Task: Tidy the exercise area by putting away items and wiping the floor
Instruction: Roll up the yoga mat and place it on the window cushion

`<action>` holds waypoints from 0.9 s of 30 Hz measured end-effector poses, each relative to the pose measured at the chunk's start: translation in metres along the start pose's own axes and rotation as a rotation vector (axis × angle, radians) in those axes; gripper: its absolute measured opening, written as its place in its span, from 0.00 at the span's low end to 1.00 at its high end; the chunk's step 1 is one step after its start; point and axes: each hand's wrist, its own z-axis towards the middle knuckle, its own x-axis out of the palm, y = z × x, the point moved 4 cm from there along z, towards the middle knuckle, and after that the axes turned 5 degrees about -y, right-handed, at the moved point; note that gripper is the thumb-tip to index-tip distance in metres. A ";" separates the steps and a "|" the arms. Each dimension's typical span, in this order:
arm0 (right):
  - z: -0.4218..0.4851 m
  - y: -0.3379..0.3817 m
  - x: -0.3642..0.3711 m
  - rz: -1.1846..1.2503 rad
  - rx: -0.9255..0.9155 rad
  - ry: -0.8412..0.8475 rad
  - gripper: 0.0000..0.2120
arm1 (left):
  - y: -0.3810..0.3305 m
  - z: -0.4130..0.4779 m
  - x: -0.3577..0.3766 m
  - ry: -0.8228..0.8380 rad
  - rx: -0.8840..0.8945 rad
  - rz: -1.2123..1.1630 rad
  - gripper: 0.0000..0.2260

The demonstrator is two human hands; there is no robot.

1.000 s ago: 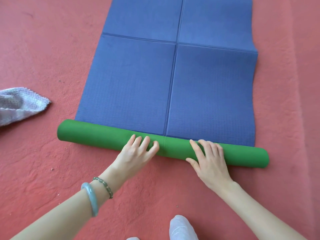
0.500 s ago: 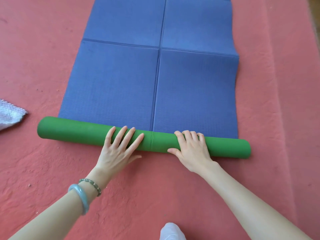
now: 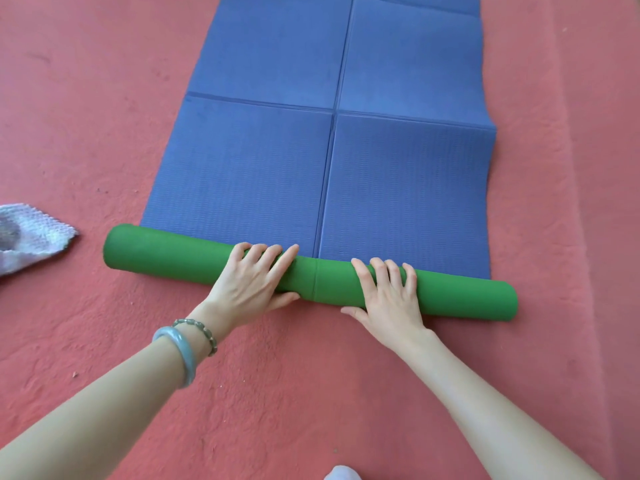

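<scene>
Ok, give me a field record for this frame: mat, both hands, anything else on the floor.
mat: partly rolled, blue side up
roll: green, at the near end
left hand: laid on the roll, left of its seam
right hand: laid on the roll, right of the seam
cloth: pale, on the red floor left of the roll, apart
left wrist: bangle, bead bracelet

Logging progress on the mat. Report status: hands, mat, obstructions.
Left hand and right hand pressing on green roll. Blue mat lies flat ahead, not yet rolled. Cloth off to left, apart from roll.
</scene>
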 end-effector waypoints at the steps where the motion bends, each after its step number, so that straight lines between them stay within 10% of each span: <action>1: 0.004 -0.001 0.000 0.005 -0.004 0.022 0.44 | 0.001 0.002 -0.001 0.022 -0.008 -0.018 0.30; 12: 0.030 -0.012 -0.014 0.158 -0.048 0.331 0.40 | -0.015 0.003 -0.002 0.280 -0.171 0.042 0.40; 18: -0.003 0.000 -0.014 0.048 0.030 0.048 0.45 | -0.010 0.017 -0.008 0.398 -0.117 0.123 0.40; 27: 0.009 -0.003 -0.011 0.002 -0.002 0.140 0.46 | -0.015 0.031 -0.021 0.549 -0.184 0.161 0.33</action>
